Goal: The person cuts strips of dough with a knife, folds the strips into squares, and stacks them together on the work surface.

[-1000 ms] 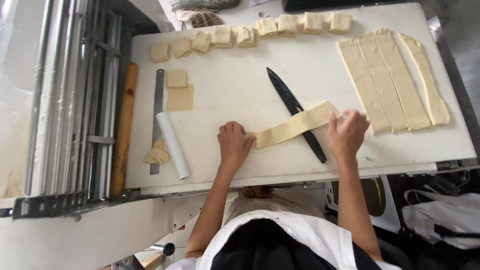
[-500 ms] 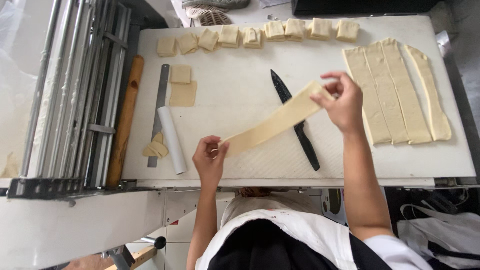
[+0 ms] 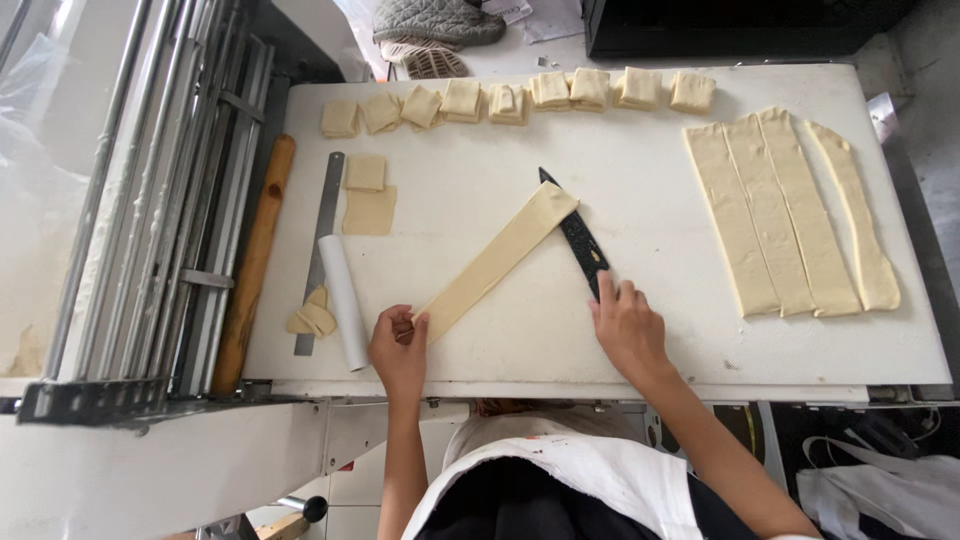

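Fingers of my left hand (image 3: 398, 352) pinch dough strip (image 3: 497, 262), right hand (image 3: 628, 328) grasps knife (image 3: 578, 238); folded squares (image 3: 515, 98) done far side (four strips (image 3: 790, 212) left, right).

Dough strip (image 3: 497, 262) lies diagonally mid-table (image 3: 650, 180), its far end resting on the knife (image 3: 577, 234). Left hand (image 3: 399, 350) sits on the strip's near end at seven o'clock; right hand (image 3: 627, 328) lies on the knife handle at five. Folded dough squares (image 3: 520, 98) line the twelve o'clock edge. Cut strips (image 3: 790, 215) lie at three. Ruler (image 3: 319, 250), small roller (image 3: 342, 300) and rolling pin (image 3: 255, 262) lie side by side at nine.
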